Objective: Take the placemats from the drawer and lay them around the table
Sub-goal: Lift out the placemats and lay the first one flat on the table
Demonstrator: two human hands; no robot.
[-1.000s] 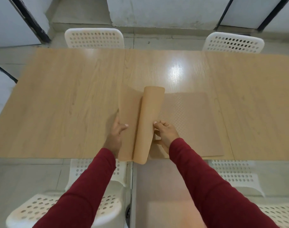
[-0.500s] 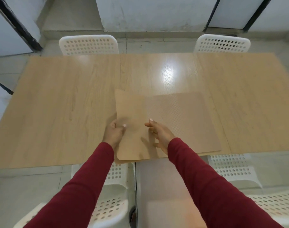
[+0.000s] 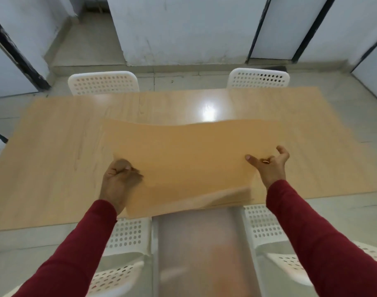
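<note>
I'm seeing my left hand (image 3: 119,181) pinching the lifted tan placemat (image 3: 183,159); my right hand (image 3: 271,166) is spread, fingers loose; no writing readable.

Tan placemat (image 3: 189,159), raised above wooden table (image 3: 54,159), far edge wavy, image motion-blurred. Left hand (image 3: 119,179) closed on its left edge; right hand (image 3: 271,166) at right edge, thumb on top, fingers spread. More mats (image 3: 232,198) beneath. White perforated chairs (image 3: 104,83) around.
</note>
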